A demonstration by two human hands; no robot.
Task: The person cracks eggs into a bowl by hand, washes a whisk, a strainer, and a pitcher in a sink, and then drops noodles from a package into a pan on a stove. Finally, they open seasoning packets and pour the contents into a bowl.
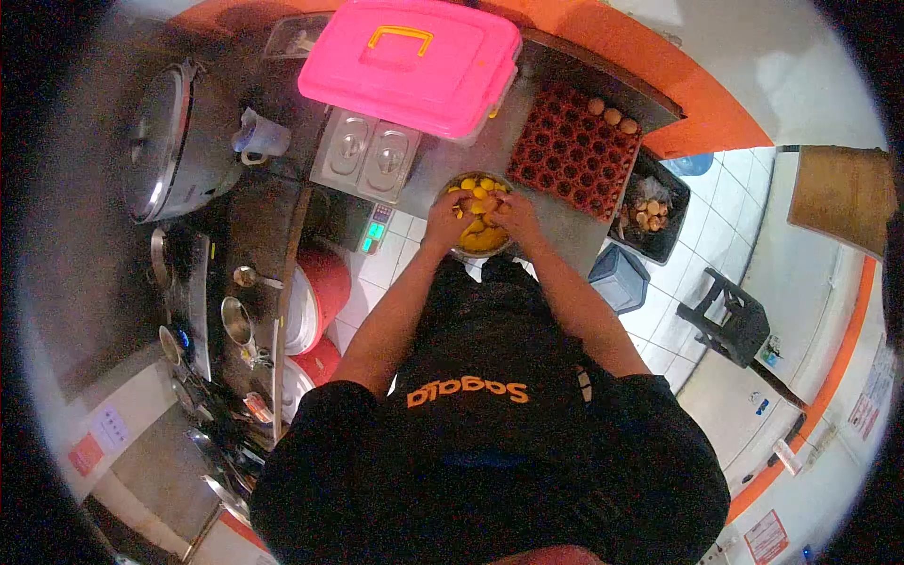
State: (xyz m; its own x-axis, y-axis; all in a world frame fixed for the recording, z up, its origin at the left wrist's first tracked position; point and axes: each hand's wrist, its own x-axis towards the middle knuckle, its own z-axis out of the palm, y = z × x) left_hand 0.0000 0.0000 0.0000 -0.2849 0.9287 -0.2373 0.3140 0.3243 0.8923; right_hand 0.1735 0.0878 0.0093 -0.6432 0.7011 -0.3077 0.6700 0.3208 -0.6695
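Yolks (479, 192): yellow, rounded (some perhaps broken).

From where I stand, the box lid (410, 80) glows hot pink, its handle (402, 32) yellow. The yolks (480, 229) show deep yellow against a silver bowl (490, 252). Dark red covers the egg tray (568, 146), patterned in a grid of dimples; its eggs (612, 117) are light brown. Orange lettering (468, 390) crosses the black apron (471, 330). Thin grey lines square off the white floor tiles (670, 278).

The left hand (446, 222) and right hand (516, 218) partly hide the yolks (480, 192); what they hold is unclear.
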